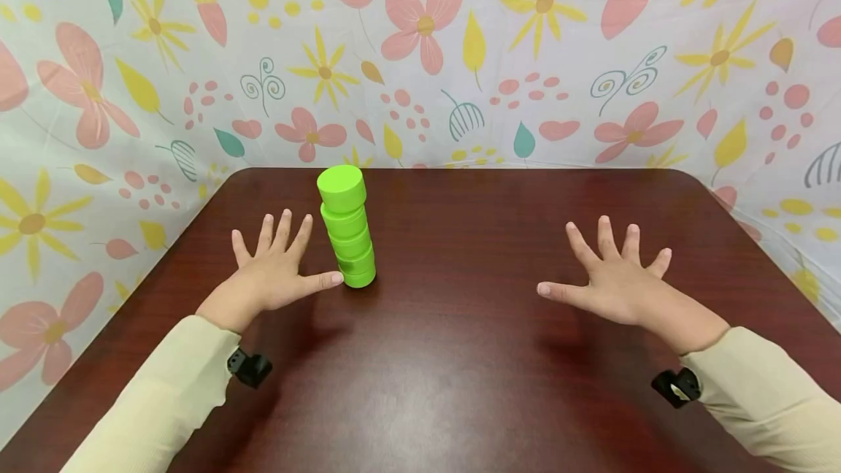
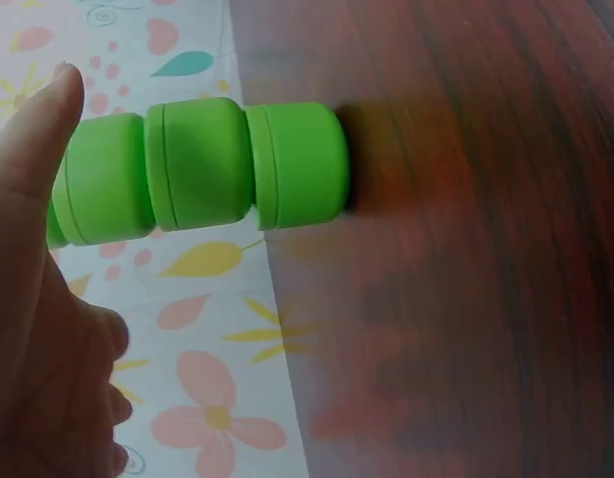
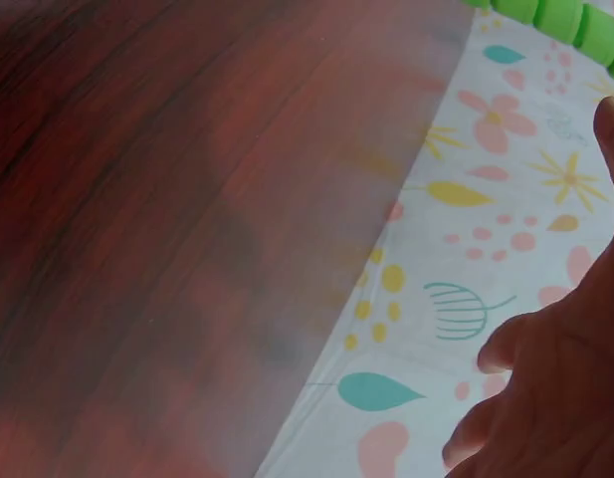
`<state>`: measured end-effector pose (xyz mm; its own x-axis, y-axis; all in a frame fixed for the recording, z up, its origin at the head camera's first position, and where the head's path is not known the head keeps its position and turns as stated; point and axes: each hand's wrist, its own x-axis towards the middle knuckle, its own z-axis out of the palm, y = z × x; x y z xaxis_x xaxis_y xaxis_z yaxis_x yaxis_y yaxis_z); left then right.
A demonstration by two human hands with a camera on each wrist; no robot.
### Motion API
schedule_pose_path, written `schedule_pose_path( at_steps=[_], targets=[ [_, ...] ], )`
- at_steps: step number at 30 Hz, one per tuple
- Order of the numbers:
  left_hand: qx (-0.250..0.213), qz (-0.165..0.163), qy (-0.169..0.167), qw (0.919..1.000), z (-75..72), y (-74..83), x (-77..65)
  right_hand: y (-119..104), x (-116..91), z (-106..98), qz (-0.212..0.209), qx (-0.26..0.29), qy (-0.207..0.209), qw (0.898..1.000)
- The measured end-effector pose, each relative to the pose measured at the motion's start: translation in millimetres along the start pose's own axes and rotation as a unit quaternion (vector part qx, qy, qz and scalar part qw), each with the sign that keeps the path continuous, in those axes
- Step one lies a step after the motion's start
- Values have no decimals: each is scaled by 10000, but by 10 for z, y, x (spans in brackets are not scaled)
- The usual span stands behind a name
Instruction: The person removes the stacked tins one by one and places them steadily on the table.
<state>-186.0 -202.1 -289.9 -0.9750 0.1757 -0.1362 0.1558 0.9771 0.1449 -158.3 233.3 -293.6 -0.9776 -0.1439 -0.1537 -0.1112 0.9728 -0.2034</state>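
While the left hand (image 1: 272, 279) and right hand (image 1: 620, 287) spread their fingers (image 1: 282, 233) apart, green cylinders (image 1: 348, 228), perhaps closed containers, stand stacked.

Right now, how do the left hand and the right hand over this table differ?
The left hand is close beside the green stack, its thumb so near the base that I can't tell if they touch; the right hand is well apart from it. The left hand's thumb points rightward, the right hand's leftward. Both have spread fingers, hold nothing and come out of cream sleeves.
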Motion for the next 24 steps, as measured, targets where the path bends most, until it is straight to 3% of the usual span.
schedule_pose_path(
  at_steps=[3, 6, 11, 20, 24],
  targets=[
    [-314, 119, 246, 9991, -16, -12, 6, -11, 8, -12, -200, 220, 310, 9991],
    [-983, 421, 641, 9922, -27, -39, 15, -31, 9, -28, -551, 668, 793, 9931],
    [-2073, 951, 1160, 9667, -16, -64, 31, -88, 37, -46, -1074, 1310, 1402, 9755],
    [-3025, 1110, 1677, 9317, 34, -26, 31, -257, 147, -59, -1288, 1823, 1974, 9546],
    [-3653, 1196, 1789, 9057, 65, -2, 46, -328, 228, -48, -1441, 2054, 2318, 9399]
  ],
)
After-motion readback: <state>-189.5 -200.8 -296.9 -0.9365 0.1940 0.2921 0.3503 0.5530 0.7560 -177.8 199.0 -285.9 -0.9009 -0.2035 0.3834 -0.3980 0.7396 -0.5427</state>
